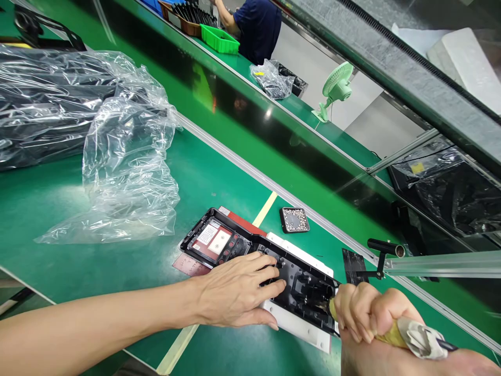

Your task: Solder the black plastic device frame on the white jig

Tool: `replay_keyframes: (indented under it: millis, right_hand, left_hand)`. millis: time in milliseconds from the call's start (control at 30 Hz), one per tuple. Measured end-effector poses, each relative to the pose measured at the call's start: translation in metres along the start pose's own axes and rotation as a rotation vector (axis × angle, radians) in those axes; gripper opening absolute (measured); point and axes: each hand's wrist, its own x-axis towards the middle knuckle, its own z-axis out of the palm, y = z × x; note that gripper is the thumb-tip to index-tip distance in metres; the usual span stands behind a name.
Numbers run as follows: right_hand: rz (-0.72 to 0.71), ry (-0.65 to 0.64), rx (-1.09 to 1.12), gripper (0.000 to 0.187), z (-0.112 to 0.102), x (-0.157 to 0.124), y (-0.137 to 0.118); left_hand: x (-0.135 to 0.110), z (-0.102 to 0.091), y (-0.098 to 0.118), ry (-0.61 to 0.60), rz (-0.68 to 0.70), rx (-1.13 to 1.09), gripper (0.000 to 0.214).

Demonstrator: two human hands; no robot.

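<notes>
A long black plastic housing (299, 279) lies open side up in a white fixture (303, 328) on the green workbench. Its wider left end frames a window with white labels (213, 237). My left hand (238, 290) rests on the middle of the housing, fingers spread and flat. At the housing's right end, my right hand (376, 313) is wrapped round a corded electric screwdriver (396, 335) covered in yellow tape. The tool's tip points into the housing; the exact contact is hidden. Behind the housing sits a small black tray (293, 223) holding many tiny screws.
Clear plastic bags (129, 172) over dark parts cover the bench's left side. A metal rail (235, 156) runs behind the work, with a black bracket (381, 256) at right. Beyond are a green conveyor (250, 138), a fan (337, 83), a green bin (219, 40) and a co-worker (258, 28).
</notes>
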Motion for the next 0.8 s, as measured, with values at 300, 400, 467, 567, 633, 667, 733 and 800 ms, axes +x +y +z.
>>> replay_keyframes:
  millis: [300,400,467,567,633,667,733,800]
  right_hand:
    - [0.038,-0.01,0.048,0.083,-0.003,-0.0034,0.0016]
    - [0.03,-0.006,0.036,0.083,-0.0014,-0.0021,0.0011]
    - [-0.004,-0.002,0.025,0.082,0.0012,-0.0006,0.0009]
    - [-0.032,0.015,0.017,0.081,0.0046,0.0002,0.0006]
    - [-0.013,0.004,0.017,0.082,0.0046,-0.0012,0.0002]
    - [0.001,0.008,0.013,0.081,0.0041,-0.0022,0.0001]
    - [0.023,0.053,0.0,0.075,0.0025,-0.0042,-0.0002]
    - [0.028,0.068,-0.004,0.069,0.0011,-0.0046,-0.0004]
  left_hand:
    - [-0.0004,-0.0011,0.0012,-0.001,0.018,0.02,0.05]
    - [-0.0002,-0.0009,0.0017,-0.002,0.023,0.022,0.045]
    - [0.0,-0.0011,0.0019,0.004,0.025,0.022,0.044]
    - [0.0002,-0.0011,0.002,0.014,0.027,0.023,0.046]
    - [0.0,-0.0008,0.0019,0.019,0.028,0.022,0.046]
    - [-0.0001,-0.0006,0.0019,0.022,0.029,0.022,0.046]
    - [-0.0002,-0.0005,0.0019,0.022,0.028,0.021,0.046]
    - [-0.0002,-0.0007,0.0019,0.015,0.029,0.021,0.045]
